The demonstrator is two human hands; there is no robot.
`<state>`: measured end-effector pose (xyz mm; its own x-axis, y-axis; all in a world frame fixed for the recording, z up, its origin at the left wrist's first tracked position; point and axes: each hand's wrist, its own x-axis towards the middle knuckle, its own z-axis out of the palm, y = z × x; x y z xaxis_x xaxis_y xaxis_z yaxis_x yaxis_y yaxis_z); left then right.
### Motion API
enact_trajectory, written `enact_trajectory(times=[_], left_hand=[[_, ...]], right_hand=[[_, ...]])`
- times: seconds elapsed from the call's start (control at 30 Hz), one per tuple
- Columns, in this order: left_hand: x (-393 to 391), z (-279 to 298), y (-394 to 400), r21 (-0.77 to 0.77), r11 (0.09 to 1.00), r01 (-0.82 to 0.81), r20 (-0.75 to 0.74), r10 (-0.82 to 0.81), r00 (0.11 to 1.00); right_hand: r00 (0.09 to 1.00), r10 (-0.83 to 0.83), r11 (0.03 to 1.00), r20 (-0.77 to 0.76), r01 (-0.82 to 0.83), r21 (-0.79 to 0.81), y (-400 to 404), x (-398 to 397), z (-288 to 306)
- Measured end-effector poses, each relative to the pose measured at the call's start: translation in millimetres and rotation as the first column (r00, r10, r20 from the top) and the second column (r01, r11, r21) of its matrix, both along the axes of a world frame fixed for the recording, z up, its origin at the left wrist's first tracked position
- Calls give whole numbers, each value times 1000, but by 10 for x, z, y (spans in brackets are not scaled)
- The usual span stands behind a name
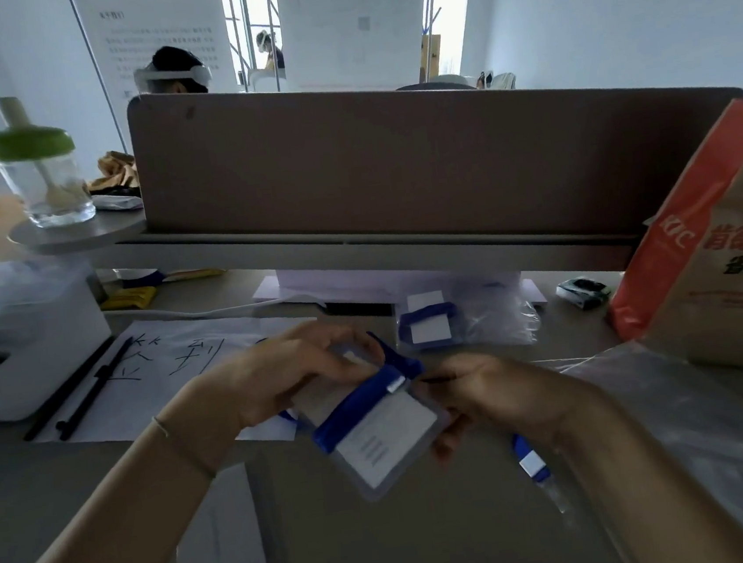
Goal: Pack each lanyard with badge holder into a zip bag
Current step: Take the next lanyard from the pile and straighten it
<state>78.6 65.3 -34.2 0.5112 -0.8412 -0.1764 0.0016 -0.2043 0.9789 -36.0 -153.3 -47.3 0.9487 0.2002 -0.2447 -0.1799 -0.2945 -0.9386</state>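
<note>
Below the brown divider (416,162), left hand (296,371) and right hand (491,392) both gripped the blue-lanyard badge holder (377,436), fingers curled around it.

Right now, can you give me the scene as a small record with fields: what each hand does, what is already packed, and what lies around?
left hand: left hand grips the upper end of the badge holder
right hand: right hand holds the badge holder's right side from below
lanyard: blue lanyard wrapped across the held badge holder
packed: packed zip bag with a blue lanyard and card, lying on the desk behind the hands
left side: two black pens on a paper sheet
right side: paper bag
</note>
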Motion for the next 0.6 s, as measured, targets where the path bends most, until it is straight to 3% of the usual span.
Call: enact_trajectory(times=[0.1,0.2,0.4,0.47,0.6], left_hand=[[-33,-49,-57,122,992,-44,111,31,993],[-33,-116,-142,265,935,-235,435,102,895],[-88,-267,-242,44,867,-496,723,315,615],[-156,-288,-291,-69,831,-551,722,423,548],[-253,-350,-335,-243,798,-552,671,549,498]], right_hand=[[998,-65,994,-5,65,-91,-11,40,32],[987,-159,977,29,161,-138,7,94,16],[935,-350,931,52,354,-86,141,133,-47],[921,-388,921,24,388,-37,188,146,-70],[908,-409,899,-88,417,133,310,125,-112]])
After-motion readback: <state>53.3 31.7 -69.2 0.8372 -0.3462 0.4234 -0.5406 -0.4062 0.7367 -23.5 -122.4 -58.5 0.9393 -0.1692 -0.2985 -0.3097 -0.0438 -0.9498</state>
